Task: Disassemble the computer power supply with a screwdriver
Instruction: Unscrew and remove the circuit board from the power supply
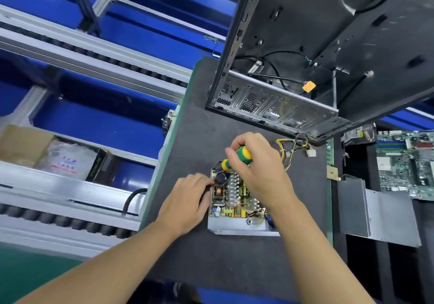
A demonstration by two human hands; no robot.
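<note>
While the power supply point(237, 200) is lying lid-off on the dark mat point(234, 256), just in front of the computer case point(305, 57):
Hands: two are working over it.
Right hand point(256, 169): fingers are wrapping one green-yellow screwdriver point(237, 158).
Left hand point(185, 202): fingertips are pressing together against the supply's left edge.
Boards: one motherboard point(406, 162) is sitting right of the supply.
Room: bare mat is showing in front of the supply.

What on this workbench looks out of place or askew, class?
Little stands out. The computer case sits gutted with loose wires inside, and the power supply lies with its cover off, circuit board exposed. Both fit a teardown.
</note>
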